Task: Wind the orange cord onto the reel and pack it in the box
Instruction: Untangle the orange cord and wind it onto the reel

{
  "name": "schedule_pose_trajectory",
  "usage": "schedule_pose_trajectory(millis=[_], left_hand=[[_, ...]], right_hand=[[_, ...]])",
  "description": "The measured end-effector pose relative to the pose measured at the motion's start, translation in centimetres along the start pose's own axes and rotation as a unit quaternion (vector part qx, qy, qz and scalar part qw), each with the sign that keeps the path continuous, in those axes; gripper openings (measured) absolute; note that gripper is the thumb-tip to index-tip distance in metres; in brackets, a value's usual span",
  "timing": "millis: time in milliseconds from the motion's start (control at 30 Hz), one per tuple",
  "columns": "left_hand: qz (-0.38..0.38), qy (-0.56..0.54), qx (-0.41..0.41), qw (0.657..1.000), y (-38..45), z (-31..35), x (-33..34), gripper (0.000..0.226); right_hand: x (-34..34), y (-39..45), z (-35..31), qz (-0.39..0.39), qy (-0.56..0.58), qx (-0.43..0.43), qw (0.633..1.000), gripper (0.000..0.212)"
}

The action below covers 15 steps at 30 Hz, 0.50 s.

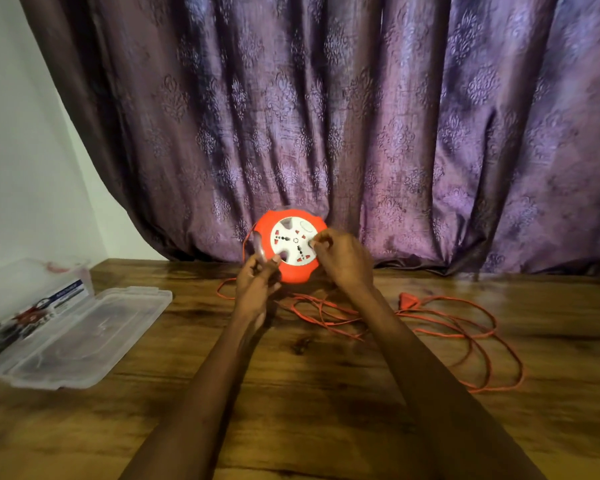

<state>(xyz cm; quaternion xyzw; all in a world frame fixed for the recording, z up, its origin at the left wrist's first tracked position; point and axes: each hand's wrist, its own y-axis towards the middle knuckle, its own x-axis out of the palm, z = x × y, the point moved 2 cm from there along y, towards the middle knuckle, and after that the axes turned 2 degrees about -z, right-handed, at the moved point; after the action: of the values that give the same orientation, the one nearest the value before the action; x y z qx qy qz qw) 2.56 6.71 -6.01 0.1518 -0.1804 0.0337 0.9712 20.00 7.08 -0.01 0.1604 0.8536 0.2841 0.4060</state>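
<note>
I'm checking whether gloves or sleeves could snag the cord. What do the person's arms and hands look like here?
Both arms are bare as far as the frame's bottom edge; no sleeves show. The left hand and right hand wear no gloves. No watch, bracelet or ring can be seen, though motion blur makes small details hard to tell.

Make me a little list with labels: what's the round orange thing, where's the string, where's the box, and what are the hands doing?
round thing: orange reel with a white socket face, held up above the table
left hand: grips the reel's left edge
right hand: fingers on the reel's right side
cord: mostly loose, in loops on the table, right of the arms
plug: lying on the table
box: clear plastic, open, on the table's left side
behind: purple curtain
</note>
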Motion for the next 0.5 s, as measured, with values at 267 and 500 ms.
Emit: schedule_pose_trajectory(millis=[267,500], left_hand=[[-0.093,0.052,-0.031,0.994,0.4,0.6,-1.4,0.016],[-0.113,0.048,-0.017,0.992,0.5,0.4,-0.8,0.030]], right_hand=[[0.2,-0.8,0.1,-0.114,-0.212,-0.298,0.924,0.055],[0.8,-1.8,1.5,-0.070,-0.240,-0.306,0.919,0.046]])
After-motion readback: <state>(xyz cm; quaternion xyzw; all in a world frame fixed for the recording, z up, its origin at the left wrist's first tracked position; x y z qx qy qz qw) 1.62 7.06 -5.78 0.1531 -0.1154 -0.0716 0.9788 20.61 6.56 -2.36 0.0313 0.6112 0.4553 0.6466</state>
